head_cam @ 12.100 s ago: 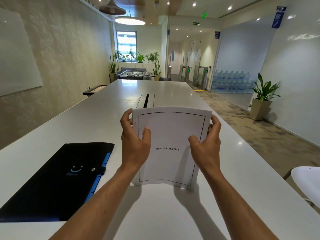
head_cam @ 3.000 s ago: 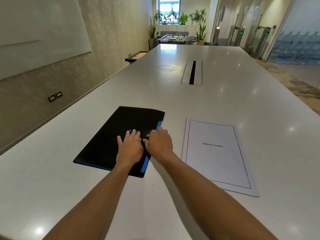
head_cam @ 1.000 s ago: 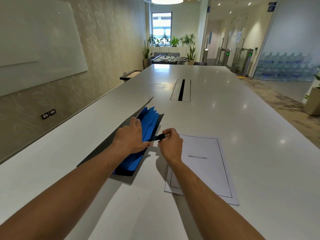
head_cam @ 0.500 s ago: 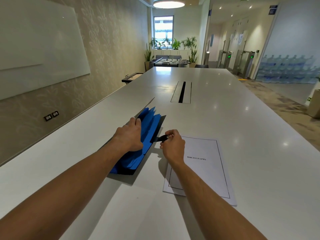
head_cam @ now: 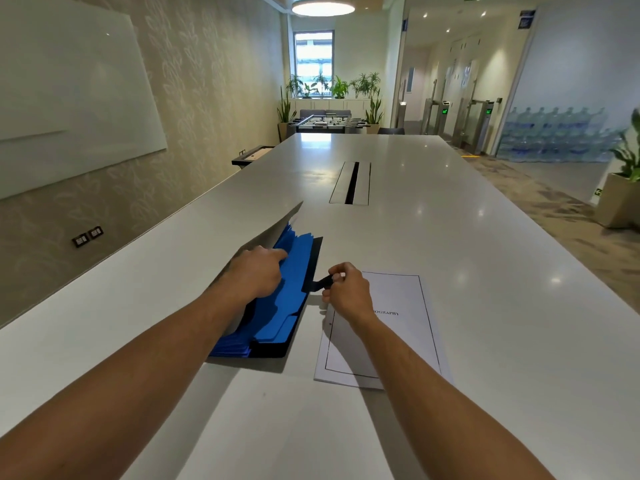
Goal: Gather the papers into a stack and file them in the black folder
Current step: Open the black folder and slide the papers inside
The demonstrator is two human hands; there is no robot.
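Observation:
The black folder (head_cam: 312,258) lies open on the white table (head_cam: 450,244), its blue dividers (head_cam: 287,299) fanned out and its cover raised on the left. My left hand (head_cam: 256,275) rests on the dividers with the index finger stretched along them, holding the cover back. My right hand (head_cam: 346,289) pinches the folder's black closure strap (head_cam: 320,283) at its right edge. The paper stack (head_cam: 398,327), with a bordered title page on top, lies flat just right of the folder, partly under my right wrist.
A cable slot (head_cam: 351,183) is set into the table's middle farther away. A whiteboard hangs on the left wall. A potted plant (head_cam: 623,188) stands on the floor at the right, and stacked water bottles stand beyond it.
The folder went from shut to open over the last seconds. In the last half second my left index finger stretched out over the dividers; my right hand kept hold of the strap.

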